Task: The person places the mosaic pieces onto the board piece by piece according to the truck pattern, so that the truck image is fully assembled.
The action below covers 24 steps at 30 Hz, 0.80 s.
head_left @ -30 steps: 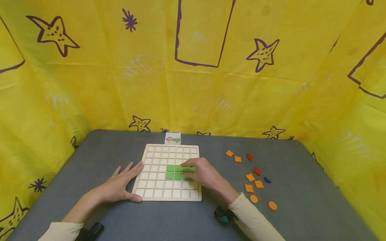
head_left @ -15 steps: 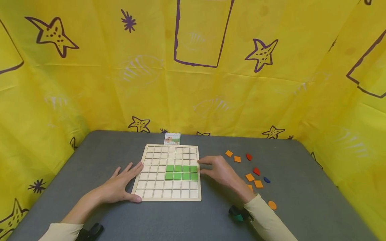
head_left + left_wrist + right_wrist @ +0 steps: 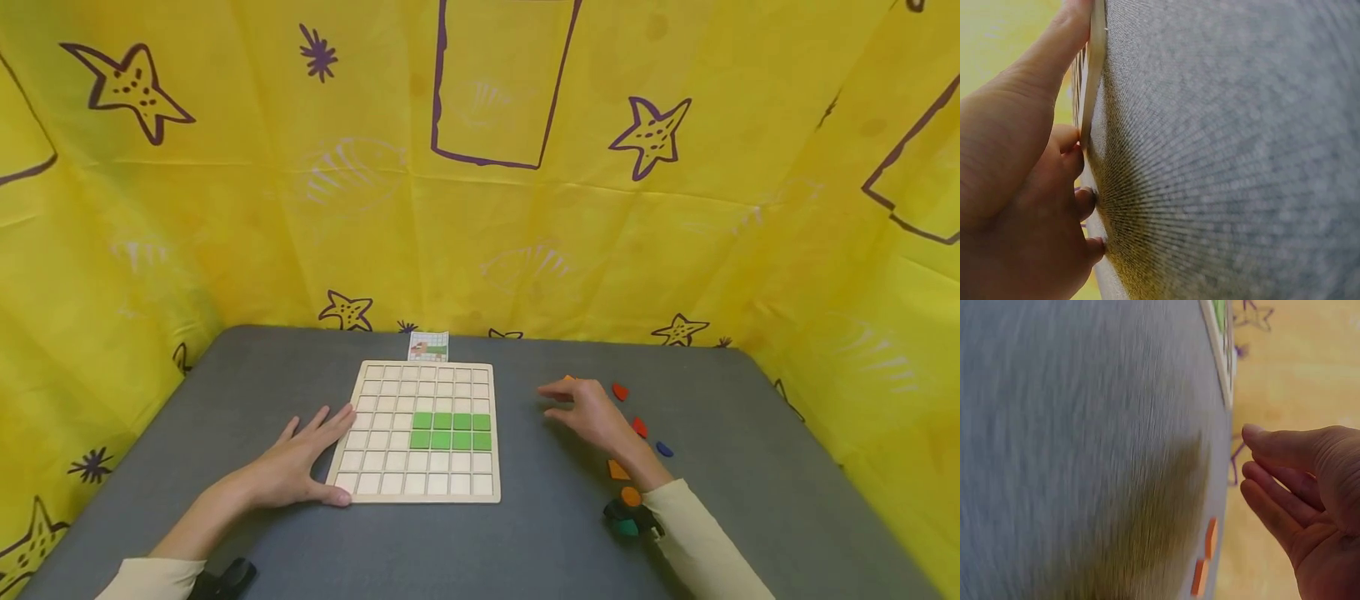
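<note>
A pale wooden grid board [image 3: 382, 460] lies on the dark grey table, with two rows of green square tiles [image 3: 442, 439] set in its right half. My left hand [image 3: 288, 471] rests with spread fingers at the board's left edge, thumb at the near left corner. To the right of the board, my right hand [image 3: 588, 412] hovers over the table with loosely bent fingers and nothing between them. Just beyond its fingers an orange tile [image 3: 571, 378] peeks out. The right wrist view shows thumb and fingertips apart, with orange tiles [image 3: 1211, 537] below.
A small printed card [image 3: 429, 346] lies behind the board. Around my right forearm are red pieces [image 3: 619, 392], a blue piece [image 3: 664, 449], another orange square tile [image 3: 618, 470] and an orange round piece [image 3: 631, 497]. A yellow patterned cloth [image 3: 487, 250] encloses the table's far side.
My right hand has left the green tiles and moved right, off the board toward the orange tiles, now covering some of them. All the green tiles have come into view. The left hand stays put.
</note>
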Tool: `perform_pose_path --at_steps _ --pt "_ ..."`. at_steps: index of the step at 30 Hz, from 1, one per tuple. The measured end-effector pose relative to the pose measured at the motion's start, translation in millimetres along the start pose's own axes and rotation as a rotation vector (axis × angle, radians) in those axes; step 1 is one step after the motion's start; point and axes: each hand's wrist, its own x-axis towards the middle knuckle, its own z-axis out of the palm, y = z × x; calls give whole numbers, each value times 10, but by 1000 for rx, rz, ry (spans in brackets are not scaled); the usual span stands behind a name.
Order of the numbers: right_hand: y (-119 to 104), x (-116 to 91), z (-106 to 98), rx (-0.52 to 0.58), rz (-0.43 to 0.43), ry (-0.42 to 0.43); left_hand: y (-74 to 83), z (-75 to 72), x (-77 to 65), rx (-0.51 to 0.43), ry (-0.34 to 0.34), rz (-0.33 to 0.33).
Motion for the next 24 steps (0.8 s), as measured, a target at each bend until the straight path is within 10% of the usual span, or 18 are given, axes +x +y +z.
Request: perform_pose_path --at_steps 24 --pt "606 -64 -322 -41 117 -3 1 -8 -6 5 -7 -18"
